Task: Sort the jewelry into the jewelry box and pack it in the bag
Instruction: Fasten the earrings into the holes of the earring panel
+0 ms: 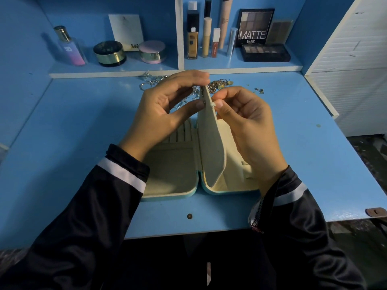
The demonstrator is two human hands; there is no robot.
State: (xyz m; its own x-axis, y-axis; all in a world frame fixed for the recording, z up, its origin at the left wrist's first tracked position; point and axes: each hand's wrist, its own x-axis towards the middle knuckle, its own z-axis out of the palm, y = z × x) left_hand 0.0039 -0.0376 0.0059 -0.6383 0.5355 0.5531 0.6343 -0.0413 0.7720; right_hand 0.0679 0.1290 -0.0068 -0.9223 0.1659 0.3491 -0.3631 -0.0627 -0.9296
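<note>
Jewelry box [171,172], a rounded teal case with a cream fabric lining, lay opened flat near the front edge of the blue table [83,126], its two halves side by side. A cream padded flap [211,147] stood upright along the hinge between them. The left hand [165,109] pinched the flap near its top, fingers curled over the upper edge and thumb pressed to its left face. The right hand [247,122] was closed on the flap from the other side, thumb and forefinger nipping a small pale knob at its edge. Both hands sat close together, with only the flap between them. Behind them, silver rings and chains [150,81] and gold-toned pieces [217,83] lay loose on the table, below a shelf of cosmetics [209,38].
</note>
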